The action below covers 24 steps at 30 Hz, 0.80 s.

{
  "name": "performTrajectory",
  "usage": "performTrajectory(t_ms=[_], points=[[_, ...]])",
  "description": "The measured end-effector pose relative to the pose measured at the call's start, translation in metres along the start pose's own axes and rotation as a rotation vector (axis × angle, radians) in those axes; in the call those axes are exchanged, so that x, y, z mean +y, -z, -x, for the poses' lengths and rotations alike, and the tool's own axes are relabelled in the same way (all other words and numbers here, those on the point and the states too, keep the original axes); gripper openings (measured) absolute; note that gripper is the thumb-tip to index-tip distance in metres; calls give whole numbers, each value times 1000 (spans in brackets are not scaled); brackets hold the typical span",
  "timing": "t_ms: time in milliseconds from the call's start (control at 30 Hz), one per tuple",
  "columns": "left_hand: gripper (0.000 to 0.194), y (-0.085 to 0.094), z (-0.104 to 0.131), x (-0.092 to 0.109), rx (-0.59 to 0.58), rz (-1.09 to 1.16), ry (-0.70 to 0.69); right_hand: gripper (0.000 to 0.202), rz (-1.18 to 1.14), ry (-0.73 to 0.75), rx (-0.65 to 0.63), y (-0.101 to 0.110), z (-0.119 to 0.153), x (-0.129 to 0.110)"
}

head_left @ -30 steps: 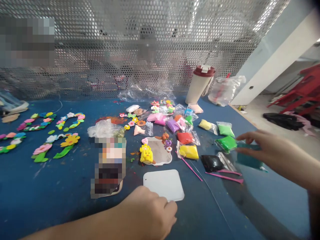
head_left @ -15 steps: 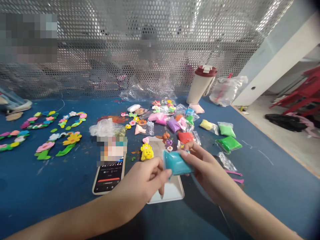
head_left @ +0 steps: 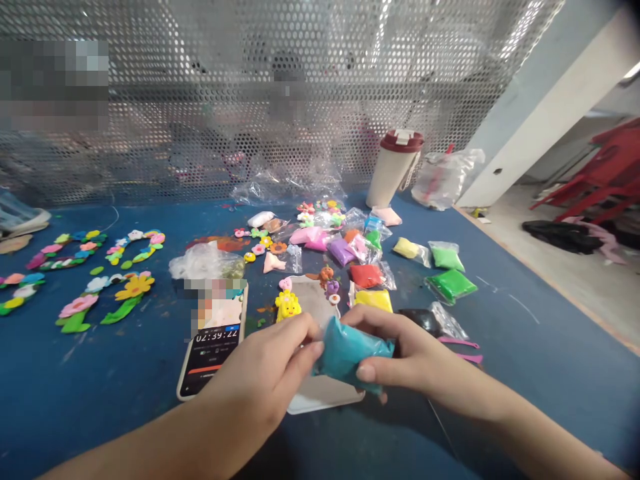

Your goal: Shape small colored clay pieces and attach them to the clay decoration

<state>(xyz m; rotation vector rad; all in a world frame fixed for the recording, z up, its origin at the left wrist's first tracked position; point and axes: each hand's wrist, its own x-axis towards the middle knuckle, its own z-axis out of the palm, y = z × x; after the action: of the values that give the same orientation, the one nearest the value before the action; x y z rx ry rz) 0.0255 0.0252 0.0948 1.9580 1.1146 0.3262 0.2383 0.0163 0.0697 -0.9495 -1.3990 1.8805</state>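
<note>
Between my two hands is a clear packet of turquoise modelling clay (head_left: 353, 353), tilted above a white tray (head_left: 325, 400). My left hand (head_left: 285, 360) pinches the packet's left edge with thumb and bent fingers. Around its right end my right hand (head_left: 395, 347) is wrapped, thumb on the near face and fingers behind. A yellow clay figure with a smiling face (head_left: 289, 305) stands at the tray's far left side. Small orange and purple clay figures (head_left: 330, 280) are near the tray's far right side. Just beyond my right hand lies a yellow clay packet (head_left: 374, 300).
A phone showing a timer (head_left: 213, 353) lies left of the tray. Clay flower wreaths (head_left: 75, 250) spread across the left. Green clay packets (head_left: 453, 285) and pink tools (head_left: 463, 343) lie right. A lidded cup (head_left: 393, 173) stands at the back, before a perforated metal panel (head_left: 200, 133).
The turquoise packet has turned and come slightly lower and nearer. My right hand has shifted down around it, uncovering the yellow packet behind. The whole view has swung a little.
</note>
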Motion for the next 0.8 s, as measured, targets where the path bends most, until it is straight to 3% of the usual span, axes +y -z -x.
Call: performTrajectory(t_ms=[167,267,367,433,467,500,600,633,800], points=[[26,17,6,4,-114,-110,-7,32,91,69,-130,12,-9,-4],[28,23,11,5,-174,-68,31,35,156,87,-90,10,-13,-1],[32,22,13,7,-178,28,51,37,334,212,149,1,-15,7],[33,18,14,10,-129,66,25,31,503,331,370,-6,-13,12],[32,15,14,11,-97,77,5,34,569,376,412,-9,-10,14],[32,13,13,12,-68,85,-19,36,614,402,379,-13,-7,15],[31,4,11,12,-73,93,-64,45,618,421,44,-23,4,15],[32,1,10,11,-88,89,-61,49,602,412,-8,-27,6,14],[31,-13,7,-2,-69,45,-61,43,513,120,45,-38,8,8]])
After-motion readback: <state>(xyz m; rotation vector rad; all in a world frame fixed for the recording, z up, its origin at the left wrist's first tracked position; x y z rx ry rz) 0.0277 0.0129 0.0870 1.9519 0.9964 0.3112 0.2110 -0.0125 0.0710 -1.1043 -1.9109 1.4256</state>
